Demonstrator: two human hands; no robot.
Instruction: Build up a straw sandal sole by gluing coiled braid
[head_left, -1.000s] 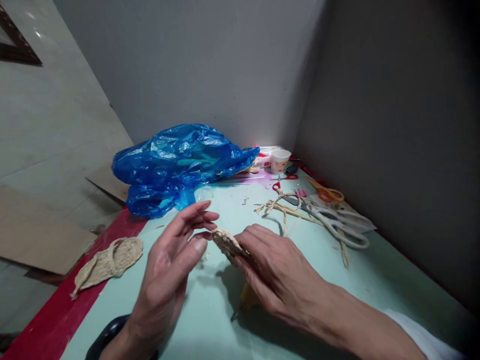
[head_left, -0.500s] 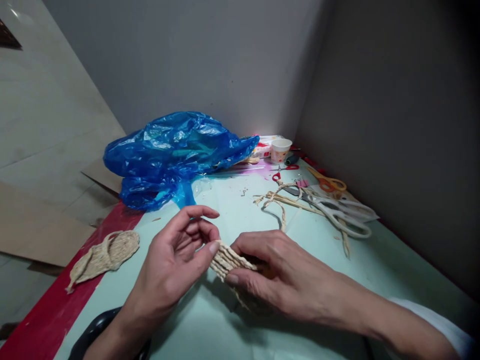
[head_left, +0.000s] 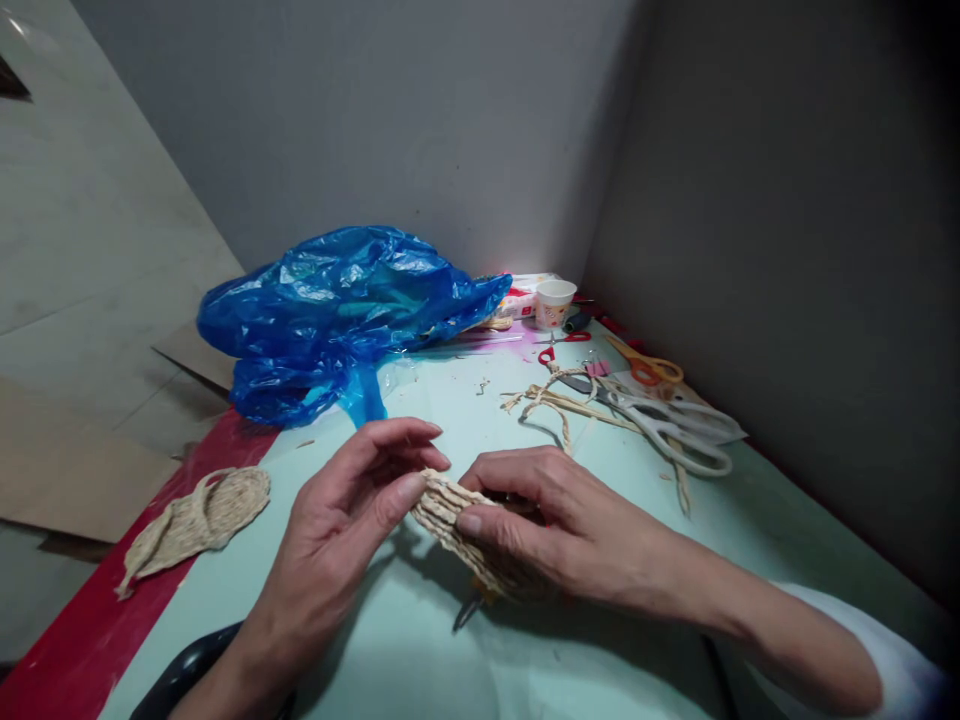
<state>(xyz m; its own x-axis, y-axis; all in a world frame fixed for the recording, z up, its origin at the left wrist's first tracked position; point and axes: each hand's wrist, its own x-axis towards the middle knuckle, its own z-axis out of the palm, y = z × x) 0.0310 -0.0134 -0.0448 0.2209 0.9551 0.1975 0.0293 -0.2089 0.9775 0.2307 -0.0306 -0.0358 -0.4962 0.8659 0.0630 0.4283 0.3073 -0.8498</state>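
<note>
Both hands hold a small piece of woven straw cord [head_left: 442, 510], its coarse rows running side by side. My left hand [head_left: 337, 540] pinches its far left end with the thumb, the fingers curled behind. My right hand [head_left: 555, 520] grips its other end between thumb and fingers and covers much of it. Below the piece shows a dark metal tip [head_left: 469, 612] with a bit of yellow; the rest of that tool is hidden. To the left, a small straw slipper [head_left: 202, 520] with a strap lies across the table's red edge.
A crumpled blue plastic bag [head_left: 352, 310] lies at the back left. A paper cup [head_left: 555, 305] stands near the corner. At right are white-handled scissors [head_left: 660, 425], orange-handled scissors [head_left: 649, 368], small red-handled scissors [head_left: 574, 338] and loose straw cord [head_left: 555, 410]. Grey walls [head_left: 375, 120] close off the back and right.
The straw piece has turned slightly between my hands, and my right thumb now lies higher on it. The dark metal tip has come into sight below. The view has shifted slightly.
</note>
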